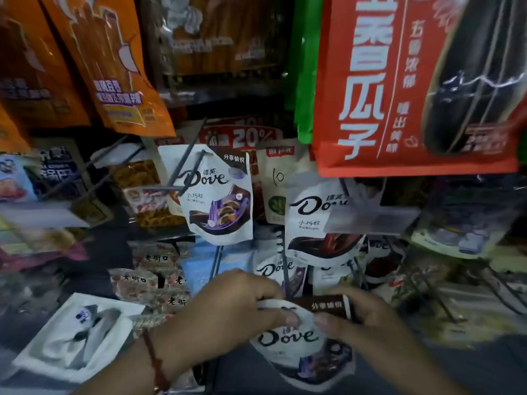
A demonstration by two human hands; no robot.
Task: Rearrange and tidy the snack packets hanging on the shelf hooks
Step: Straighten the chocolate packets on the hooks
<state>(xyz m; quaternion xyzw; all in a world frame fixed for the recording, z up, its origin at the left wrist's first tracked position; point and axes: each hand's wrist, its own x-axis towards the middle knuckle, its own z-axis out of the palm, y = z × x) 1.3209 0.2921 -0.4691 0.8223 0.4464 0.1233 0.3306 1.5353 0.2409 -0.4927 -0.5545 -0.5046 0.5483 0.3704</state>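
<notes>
Low at the front of the hook shelf, both hands grip one white, soft plastic Dove chocolate pouch (296, 342) by its top edge: the left hand (236, 303) pinches the white corner, the right hand (368, 317) pinches the brown header strip. It looks light, crinkly and slippery, so holding beside the hang hole seems best for threading onto a thin grey wire hook (285, 269).
</notes>
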